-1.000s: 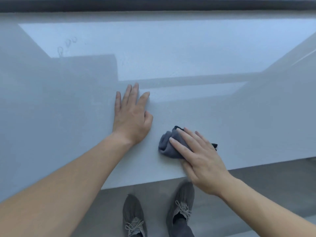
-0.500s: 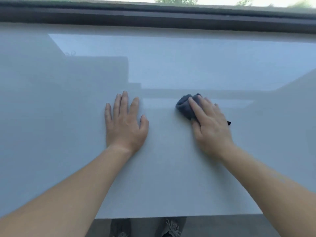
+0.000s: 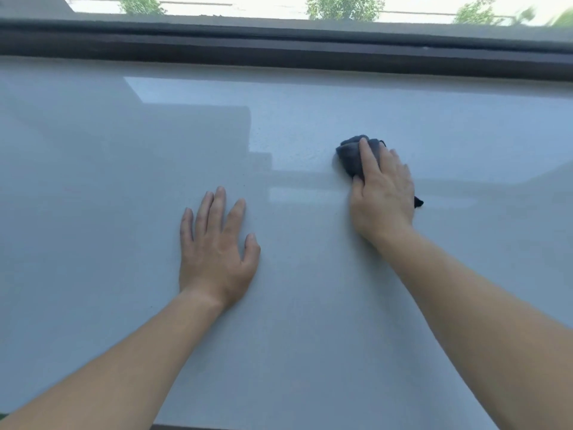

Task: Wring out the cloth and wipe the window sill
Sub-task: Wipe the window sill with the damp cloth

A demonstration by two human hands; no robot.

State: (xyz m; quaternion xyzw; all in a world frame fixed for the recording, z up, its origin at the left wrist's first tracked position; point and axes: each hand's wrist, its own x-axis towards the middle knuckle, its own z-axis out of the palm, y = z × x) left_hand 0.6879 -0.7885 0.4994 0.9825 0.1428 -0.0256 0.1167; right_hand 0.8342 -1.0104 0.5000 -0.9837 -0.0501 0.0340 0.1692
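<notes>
In the head view, a bunched dark grey cloth point(image 3: 349, 154), soft and creased, is being pressed onto the far right part of the window sill point(image 3: 310, 336), a smooth, glossy, pale grey slab. The cloth is being covered by the right hand point(image 3: 383, 197), fingers laid straight and close together on top and thumb set against its left side. One dark corner is being left exposed at the palm's right edge. The left hand point(image 3: 214, 252) is being rested flat on the sill, fingers spread, well apart from the cloth. The sill's back edge is being bordered by a dark matte window frame point(image 3: 279, 48).
</notes>
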